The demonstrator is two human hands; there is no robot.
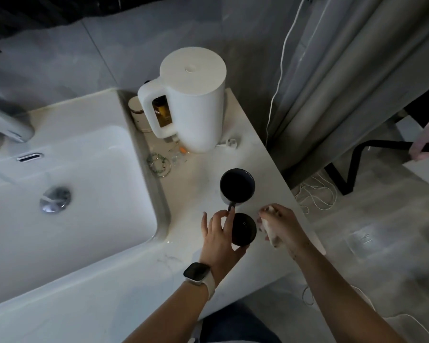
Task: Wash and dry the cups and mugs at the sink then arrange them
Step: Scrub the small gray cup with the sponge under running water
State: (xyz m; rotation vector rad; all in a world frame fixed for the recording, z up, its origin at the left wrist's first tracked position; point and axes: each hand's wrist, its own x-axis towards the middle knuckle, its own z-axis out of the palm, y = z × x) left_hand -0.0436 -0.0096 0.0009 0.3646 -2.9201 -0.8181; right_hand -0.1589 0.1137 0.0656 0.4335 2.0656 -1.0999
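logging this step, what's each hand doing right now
Left hand: grips the near dark round cup.
Right hand: holds a crumpled white cloth.

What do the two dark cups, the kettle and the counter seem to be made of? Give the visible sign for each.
Far dark cup and near dark cup: probably glazed ceramic, smooth with a slight sheen.
Kettle: likely matte white plastic, with an even, unreflective shell.
Counter: looks like polished marble or imitation stone, white with faint grey veins.
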